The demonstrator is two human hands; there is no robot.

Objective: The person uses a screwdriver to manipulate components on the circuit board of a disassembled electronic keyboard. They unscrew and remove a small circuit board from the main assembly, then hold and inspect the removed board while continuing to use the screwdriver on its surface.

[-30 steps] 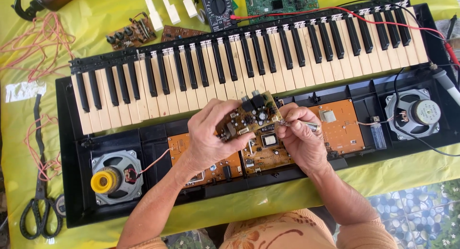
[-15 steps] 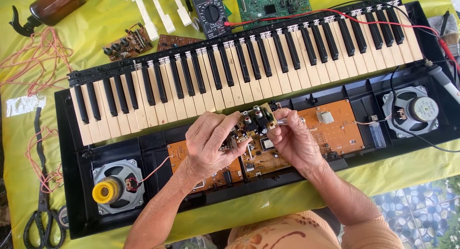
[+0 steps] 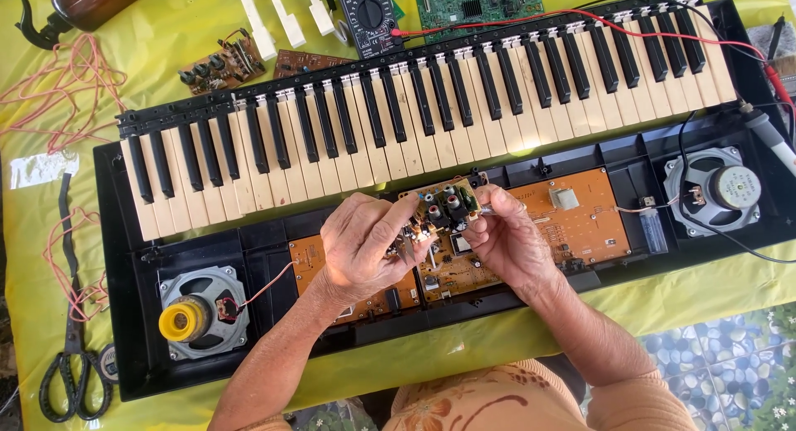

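An opened black electronic keyboard (image 3: 124, 315) lies on a yellow cloth, its black and white keys (image 3: 431, 107) along the far side. Over its middle, my left hand (image 3: 365, 248) and my right hand (image 3: 502, 240) together hold a small circuit board (image 3: 444, 205) with round black jacks. The board is lifted and tilted above the large orange main board (image 3: 580, 224) in the case. My right fingers pinch its right edge, my left fingers grip its left side and underside.
Speakers sit at the case's left (image 3: 203, 311) and right (image 3: 717, 190). A multimeter (image 3: 365, 16), a green circuit board (image 3: 481, 1), small boards (image 3: 220, 66), loose white keys (image 3: 282, 16), a brown bottle (image 3: 91, 1), scissors (image 3: 70, 373), pink wire (image 3: 58, 82) and a red probe lead (image 3: 630, 29) lie around.
The view has shifted, so the keyboard sits a little lower and to the right. Both hands stayed on the small board, turning it slightly, with the right fingers now at its right edge.
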